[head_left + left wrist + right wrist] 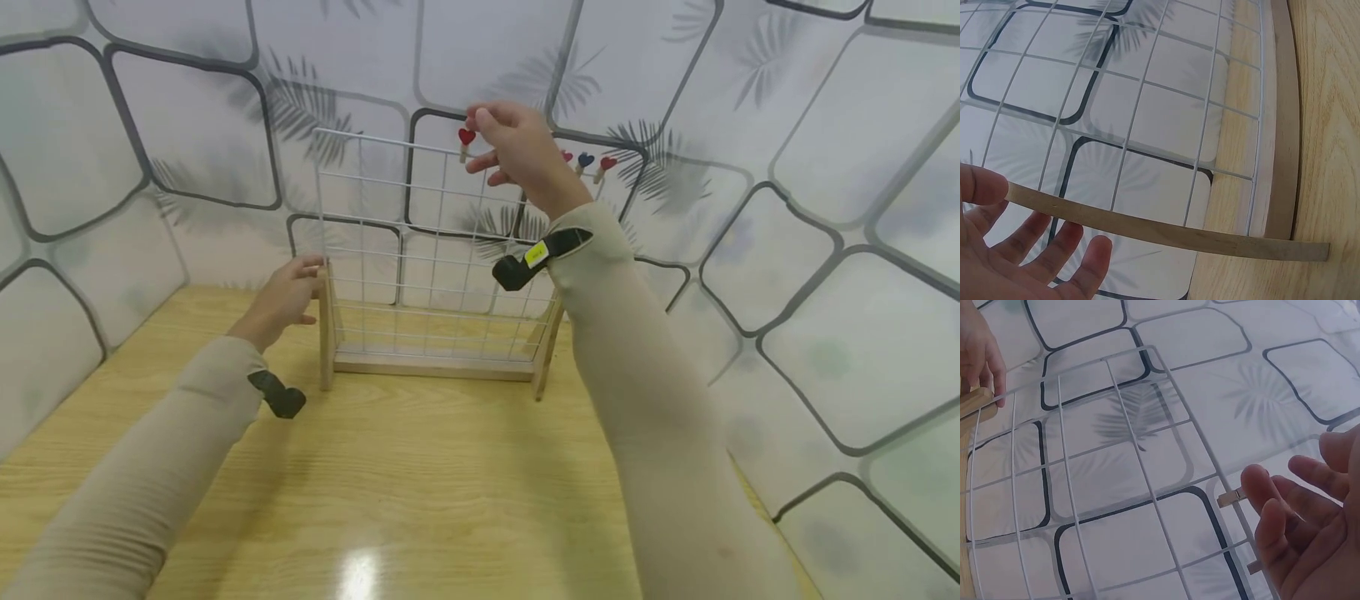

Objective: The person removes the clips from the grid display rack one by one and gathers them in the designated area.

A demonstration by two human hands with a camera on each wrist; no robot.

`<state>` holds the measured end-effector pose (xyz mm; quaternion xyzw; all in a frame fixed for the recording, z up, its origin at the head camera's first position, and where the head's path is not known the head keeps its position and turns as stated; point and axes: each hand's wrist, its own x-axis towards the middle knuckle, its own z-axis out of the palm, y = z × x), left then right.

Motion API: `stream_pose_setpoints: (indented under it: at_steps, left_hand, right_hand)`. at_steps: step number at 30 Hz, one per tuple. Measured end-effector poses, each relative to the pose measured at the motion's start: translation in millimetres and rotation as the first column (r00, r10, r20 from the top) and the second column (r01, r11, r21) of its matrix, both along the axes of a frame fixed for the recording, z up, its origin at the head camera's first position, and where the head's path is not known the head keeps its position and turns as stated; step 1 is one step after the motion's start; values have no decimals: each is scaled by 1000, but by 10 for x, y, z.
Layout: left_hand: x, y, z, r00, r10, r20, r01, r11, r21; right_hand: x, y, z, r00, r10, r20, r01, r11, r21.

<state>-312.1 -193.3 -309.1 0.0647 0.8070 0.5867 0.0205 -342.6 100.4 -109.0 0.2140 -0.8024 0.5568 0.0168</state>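
A white wire grid rack [435, 250] stands upright between wooden side legs. On its top rail sits a small wooden clothespin with a red heart [467, 136]. My right hand [521, 150] is right beside that clothespin, fingers spread and thumb apart from them. In the right wrist view a fingertip covers part of the clothespin [1230, 499]. My left hand [281, 296] holds the top of the left wooden leg [1147, 226], thumb on one side and a finger on the other; its remaining fingers are loose.
Farther right along the top rail are more heart clothespins, one of them blue [585, 161] and another red [607, 164]. The rack's wooden base bar [435, 365] lies on the wood-grain table [420, 467]. Patterned wall covering [862, 333] surrounds the table behind and at the sides.
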Motion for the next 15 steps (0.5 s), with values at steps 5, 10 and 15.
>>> stream_pose_setpoints:
  at_steps: [5, 10, 15]
  left_hand:
    - [-3, 18, 9, 1000, 3, -5, -3, 1000, -3]
    - [-28, 30, 15, 1000, 12, -15, -12, 1000, 10]
    - [-42, 30, 1, 1000, 11, -4, -11, 1000, 6]
  right_hand:
    - [-89, -84, 46, 995, -91, 35, 85, 985, 150]
    - [-139, -157, 47, 986, -165, 20, 157, 962, 225]
    - [-166, -191, -4, 970, -237, -49, 241, 933, 267]
